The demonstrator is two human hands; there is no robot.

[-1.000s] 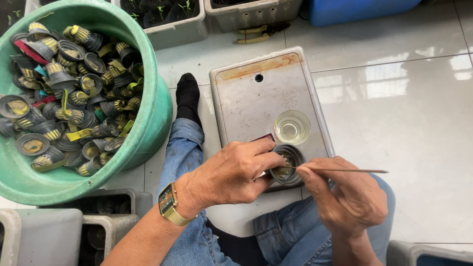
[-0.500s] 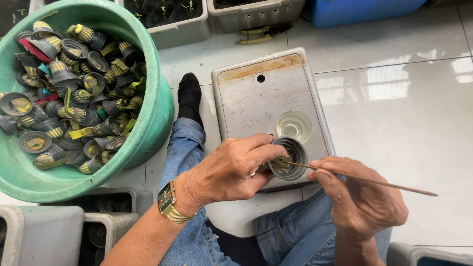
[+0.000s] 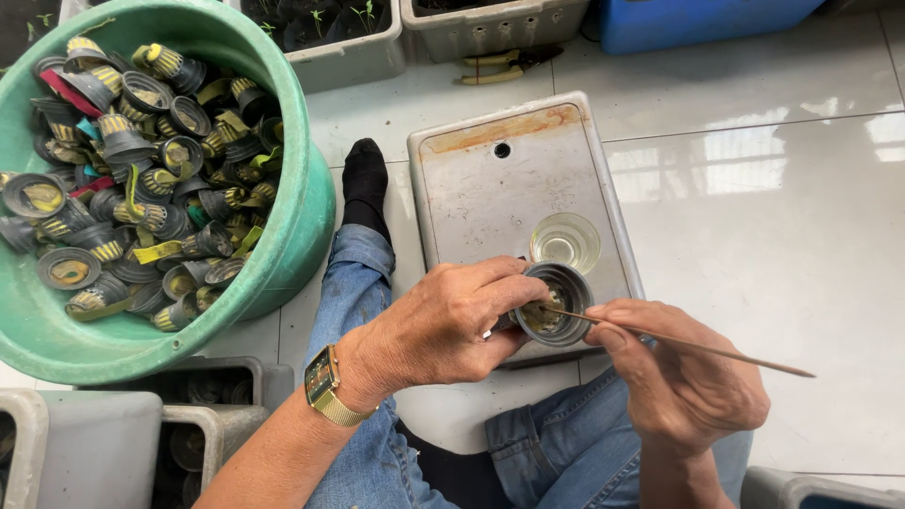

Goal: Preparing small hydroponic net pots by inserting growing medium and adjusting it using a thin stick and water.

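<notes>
Cup point(image 3: 556, 303): we record a small round dark grey plastic cup, open mouth facing up, with a ridged rim and a yellowish-brown mass inside. It sits at the near edge of an upturned grey metal tray point(image 3: 500, 188) that rests over our lap.

Left hand point(image 3: 443, 325): closed around the cup from its left side, fingers curled over the rim, thumb below. A gold wristwatch point(image 3: 325, 385) sits on that wrist.

Right hand point(image 3: 683, 377): fingers pinched shut on a thin wooden stick point(image 3: 679, 342). The stick runs from far right into the cup, its tip touching the material inside.

Just beyond the cup, nearly touching it, we note a small clear glass dish point(image 3: 566, 240) on the same tray. The tray surface is scuffed, with a rusty stain along the far edge and one small hole.

Legs in blue jeans point(image 3: 358, 283), black sock point(image 3: 366, 184), on a white tiled floor point(image 3: 782, 217).

To the left, a large green basin point(image 3: 311, 226) is heaped with similar grey cups, many with yellow ribbed parts. Grey crates point(image 3: 94, 443) stand near the left knee; more grey bins point(image 3: 490, 28) and a pair of yellow-handled pruners point(image 3: 504, 64) lie at the far side.
</notes>
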